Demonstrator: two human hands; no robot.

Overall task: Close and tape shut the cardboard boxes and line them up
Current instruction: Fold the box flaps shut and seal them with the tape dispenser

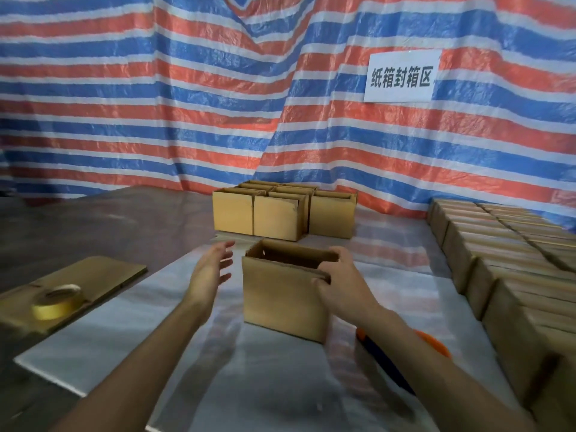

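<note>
**Item under work.** One open cardboard box [280,294] stands upright at the centre of the table [131,219], on a pale sheet [124,332]. No flap lies over its top. The interior is dark and any contents cannot be made out.

**Hands.** The right hand [338,286] is clamped on the box's rim at the 3 o'clock corner, fingers curled over the edge. This grip is judged to steady a light box on a slick surface. The left hand [212,269] is at 9 o'clock, just beside the box wall, with its fingers spread and holding nothing. No contact with the box is evident. It is judged ready to take the opposite side or fold a flap.

**Materials.** The tape roll [57,299] lies flat on a flattened cardboard piece [103,275] toward 9 o'clock, well apart from the box but on the free hand's side. An orange-and-dark tool [436,346] lies at 4 o'clock, partly hidden under the right forearm (its type cannot be told).

**Stock.** A cluster of open boxes [274,213] waits at 12 o'clock. Rows of closed boxes [498,260] sit packed edge to edge from 2 to 4 o'clock, apparently the finished line-up.

**Assessment.** The box is being positioned for closing, and taping is not yet begun. The likely risk is the box sliding or racking under one-sided pressure.
</note>
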